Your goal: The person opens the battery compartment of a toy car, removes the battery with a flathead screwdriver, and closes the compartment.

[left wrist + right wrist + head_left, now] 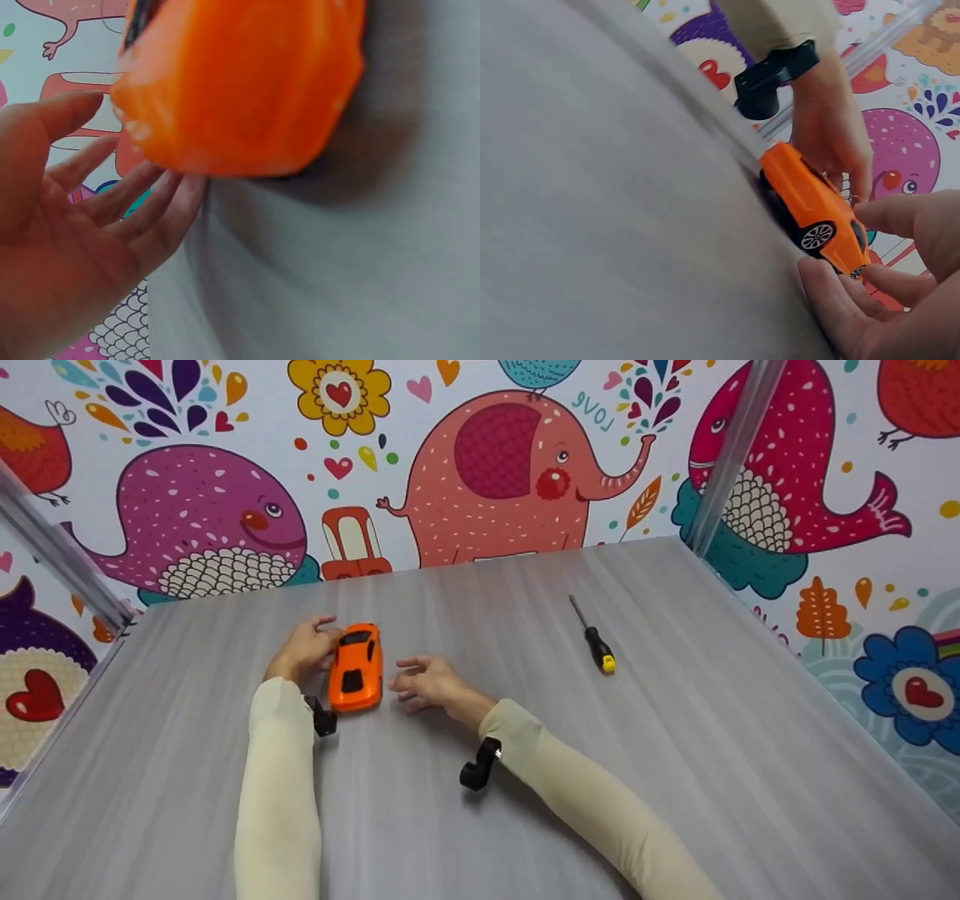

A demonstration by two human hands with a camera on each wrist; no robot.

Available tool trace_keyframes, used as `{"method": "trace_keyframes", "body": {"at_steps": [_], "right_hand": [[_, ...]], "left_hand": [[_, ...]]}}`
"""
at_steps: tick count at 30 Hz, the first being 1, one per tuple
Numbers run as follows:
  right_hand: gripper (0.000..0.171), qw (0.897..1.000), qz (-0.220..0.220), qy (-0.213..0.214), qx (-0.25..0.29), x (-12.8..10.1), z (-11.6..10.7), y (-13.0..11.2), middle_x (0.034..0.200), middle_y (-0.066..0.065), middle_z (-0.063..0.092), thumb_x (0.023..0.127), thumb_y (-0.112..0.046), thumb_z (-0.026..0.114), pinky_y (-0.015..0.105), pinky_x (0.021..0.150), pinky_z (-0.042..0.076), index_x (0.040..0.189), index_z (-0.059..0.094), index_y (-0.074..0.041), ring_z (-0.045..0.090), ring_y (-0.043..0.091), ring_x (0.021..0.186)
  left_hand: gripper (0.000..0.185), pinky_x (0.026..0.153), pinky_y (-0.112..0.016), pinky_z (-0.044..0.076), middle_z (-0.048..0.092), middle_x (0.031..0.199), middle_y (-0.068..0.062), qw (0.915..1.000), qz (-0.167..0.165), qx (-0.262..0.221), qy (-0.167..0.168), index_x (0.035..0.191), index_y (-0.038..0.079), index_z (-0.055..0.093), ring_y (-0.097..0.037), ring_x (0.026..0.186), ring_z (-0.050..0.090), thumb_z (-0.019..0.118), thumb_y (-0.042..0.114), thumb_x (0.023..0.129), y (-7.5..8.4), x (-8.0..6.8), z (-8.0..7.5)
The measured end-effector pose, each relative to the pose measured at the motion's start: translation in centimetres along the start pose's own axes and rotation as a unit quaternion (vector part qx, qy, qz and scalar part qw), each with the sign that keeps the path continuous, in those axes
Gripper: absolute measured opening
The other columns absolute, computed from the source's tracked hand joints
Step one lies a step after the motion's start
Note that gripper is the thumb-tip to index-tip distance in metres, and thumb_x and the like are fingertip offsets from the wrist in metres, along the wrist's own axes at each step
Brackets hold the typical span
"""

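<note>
An orange toy car (355,667) stands on its wheels on the grey table (525,780), nose pointing away from me. My left hand (304,649) lies against the car's left side. In the left wrist view its fingers (142,202) are straight and touch the car (240,82) at its edge. My right hand (424,684) rests on the table just right of the car, fingers relaxed and slightly bent. In the right wrist view that hand's fingertips (832,292) sit very close to the car (814,202); I cannot tell whether they touch.
A screwdriver (592,636) with a black and yellow handle lies on the table to the right, well apart from both hands. Walls with colourful animal pictures (495,465) close the table at the back and sides, with metal rails (731,450) at the corners.
</note>
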State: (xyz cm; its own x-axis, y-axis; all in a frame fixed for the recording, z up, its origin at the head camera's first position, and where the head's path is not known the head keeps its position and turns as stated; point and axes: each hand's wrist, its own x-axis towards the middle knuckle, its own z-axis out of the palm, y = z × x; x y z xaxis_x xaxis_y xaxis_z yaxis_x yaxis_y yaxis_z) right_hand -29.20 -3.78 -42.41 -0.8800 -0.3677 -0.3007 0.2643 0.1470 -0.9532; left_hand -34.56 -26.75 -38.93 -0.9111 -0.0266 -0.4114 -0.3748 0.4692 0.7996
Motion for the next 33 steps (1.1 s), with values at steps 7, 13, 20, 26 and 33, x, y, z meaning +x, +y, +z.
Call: {"method": "trace_keyframes", "body": {"at_steps": [7, 13, 20, 26, 33], "right_hand": [[0.075, 0.997, -0.018, 0.005, -0.075, 0.6, 0.6, -0.5, 0.133, 0.014, 0.061, 0.080, -0.009, 0.084, 0.033, 0.069, 0.062, 0.146, 0.050, -0.010, 0.067, 0.018, 0.086], [0.087, 0.981, -0.036, -0.012, -0.188, 0.5, 1.3, -0.9, 0.142, 0.009, 0.058, 0.078, -0.012, 0.086, 0.026, 0.056, 0.056, 0.153, 0.043, -0.017, 0.059, 0.014, 0.065], [0.089, 0.954, -0.089, -0.002, -0.288, 0.6, 2.1, -1.1, 0.137, 0.007, 0.064, 0.078, -0.017, 0.087, 0.030, 0.094, 0.053, 0.154, 0.040, -0.015, 0.062, 0.012, 0.096], [0.084, 0.937, -0.134, 0.001, -0.322, 0.7, 2.5, -0.6, 0.138, 0.004, 0.063, 0.079, -0.020, 0.086, 0.030, 0.107, 0.047, 0.152, 0.044, -0.016, 0.059, 0.012, 0.119], [0.083, 0.943, -0.140, 0.002, -0.301, 0.4, 2.5, -0.3, 0.133, 0.006, 0.066, 0.080, -0.015, 0.085, 0.027, 0.103, 0.048, 0.152, 0.044, -0.013, 0.060, 0.012, 0.112]], "left_hand": [[0.068, 0.119, -0.045, 0.037, 0.029, 0.163, -0.019, 0.9991, 0.006, 0.040, -0.017, 0.162, 0.011, 0.013, -0.033, 0.142, 0.040, 0.045, 0.035, 0.107, 0.0, 0.0, 0.3], [0.066, 0.116, -0.046, 0.041, 0.028, 0.163, -0.021, 0.9971, 0.008, 0.073, -0.022, 0.162, 0.011, 0.016, -0.034, 0.140, 0.042, 0.046, 0.033, 0.107, 0.3, -0.3, 0.4], [0.061, 0.110, -0.045, 0.047, 0.031, 0.161, -0.022, 0.9957, 0.023, 0.085, -0.027, 0.161, 0.008, 0.017, -0.032, 0.133, 0.048, 0.042, 0.028, 0.108, 0.6, -0.5, 0.7], [0.059, 0.106, -0.042, 0.050, 0.039, 0.156, -0.023, 0.9955, 0.032, 0.087, -0.018, 0.159, 0.006, 0.022, -0.027, 0.121, 0.052, 0.041, 0.030, 0.108, 0.0, -0.7, 0.8], [0.061, 0.113, -0.044, 0.044, 0.034, 0.160, -0.021, 0.9987, 0.019, 0.040, -0.027, 0.161, 0.009, 0.019, -0.029, 0.129, 0.049, 0.041, 0.031, 0.108, -0.2, -1.0, 1.0]]}}
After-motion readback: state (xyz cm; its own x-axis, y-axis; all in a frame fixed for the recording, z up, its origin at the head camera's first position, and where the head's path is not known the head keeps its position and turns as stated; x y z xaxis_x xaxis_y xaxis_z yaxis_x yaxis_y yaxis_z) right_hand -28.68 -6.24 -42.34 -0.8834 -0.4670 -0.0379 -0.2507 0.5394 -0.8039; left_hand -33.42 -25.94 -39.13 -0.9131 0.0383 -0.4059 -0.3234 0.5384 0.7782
